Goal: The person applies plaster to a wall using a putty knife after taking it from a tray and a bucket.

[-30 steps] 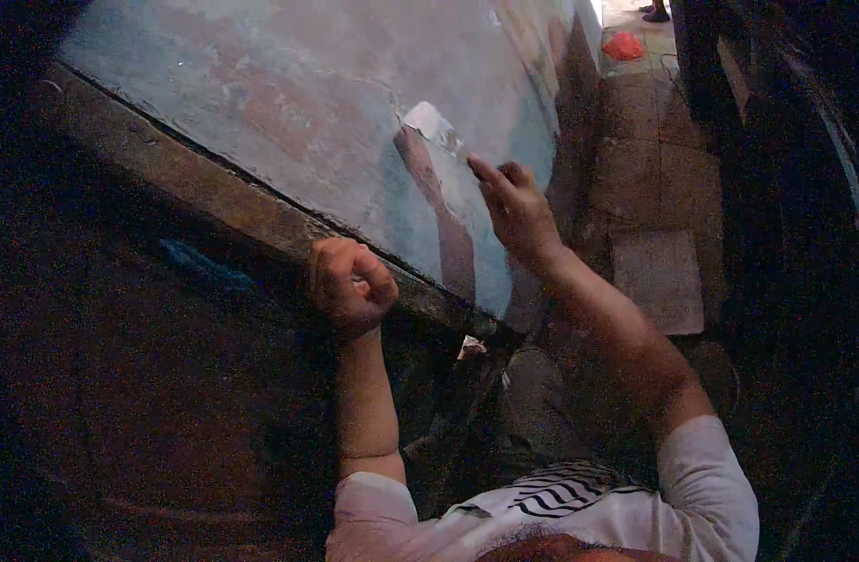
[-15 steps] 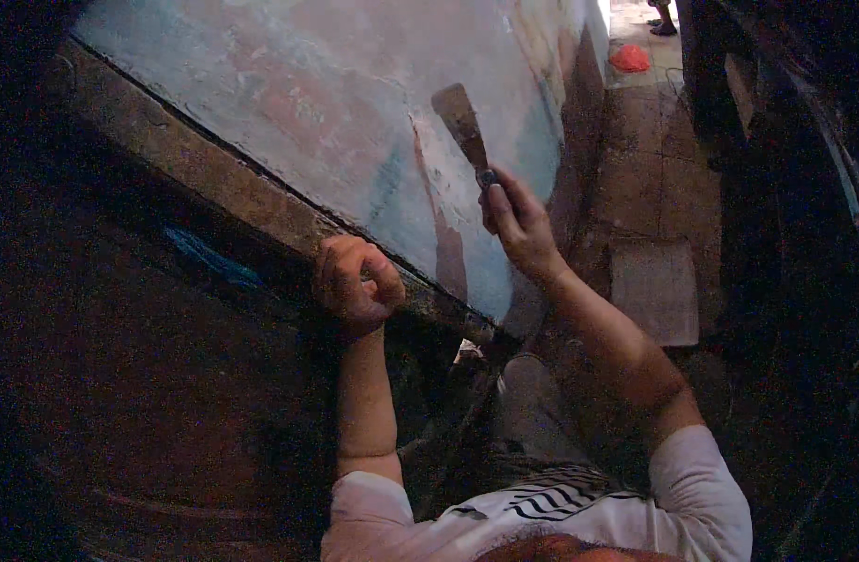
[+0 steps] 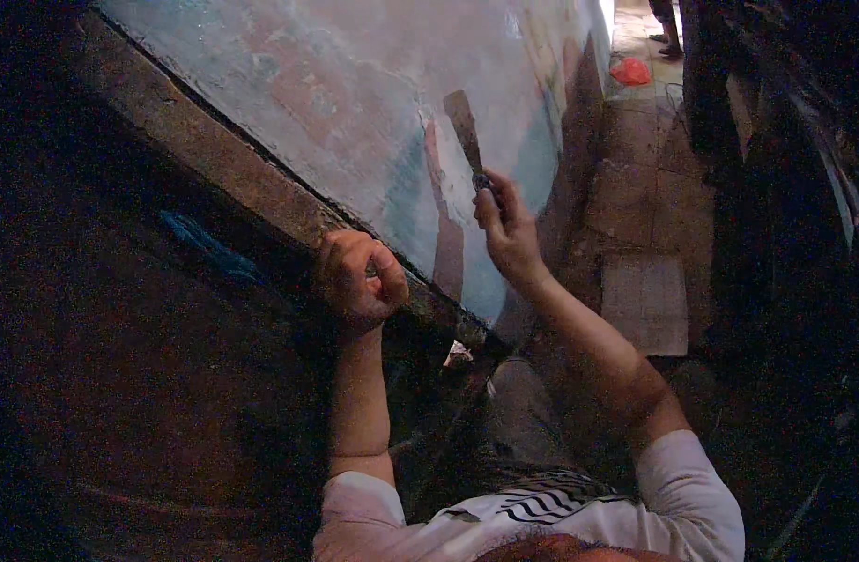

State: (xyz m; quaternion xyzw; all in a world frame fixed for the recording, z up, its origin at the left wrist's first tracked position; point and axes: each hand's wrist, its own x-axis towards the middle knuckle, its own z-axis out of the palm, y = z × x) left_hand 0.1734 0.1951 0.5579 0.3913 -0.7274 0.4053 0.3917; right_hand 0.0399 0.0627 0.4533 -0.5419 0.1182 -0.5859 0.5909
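My right hand (image 3: 514, 234) grips the handle of a putty knife (image 3: 464, 124). Its flat, stained blade points up and away, over a broad whitish surface (image 3: 355, 70) with blue and pinkish patches. I cannot tell whether the blade touches that surface. My left hand (image 3: 359, 281) is closed, with curled fingers, at the brown ledge (image 3: 209, 150) along the surface's near edge. Something small and greyish shows in the gap between thumb and fingers, too dim to name.
On the left, a blue strip-like thing (image 3: 205, 245) lies in deep shadow. A pale square slab (image 3: 645, 300) lies on the tiled floor (image 3: 636, 159) at the right. Farther off are a red-orange object (image 3: 631, 71) and another person's legs (image 3: 668, 28).
The putty knife has shifted slightly, its blade now more upright and turned more edge-on. My left hand stays at the ledge. The whole view has tilted a little.
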